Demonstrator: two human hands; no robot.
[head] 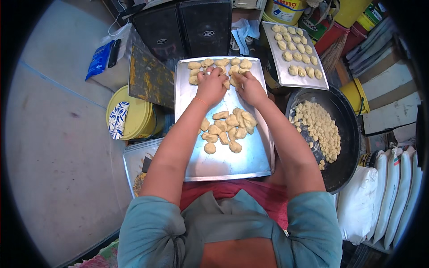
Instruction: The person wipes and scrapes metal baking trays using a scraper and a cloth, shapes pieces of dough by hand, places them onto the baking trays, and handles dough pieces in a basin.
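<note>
A metal baking tray lies before me, with rows of dough pieces along its far edge. My left hand reaches over the left rows, fingers curled down at dough beside its fingertips. To its right, my right hand has its fingers on a dough piece near the right rows. Whether either hand grips its piece is hard to tell, as the fingers hide the contact. Nearer to me on the same tray is a loose heap of dough pieces, some touching and some apart.
Right of the tray stands a black tub holding many small dough lumps. Beyond it, a second tray carries rows of dough. On the left are a yellow bucket with a patterned cloth and more metal trays. White sacks stand at right.
</note>
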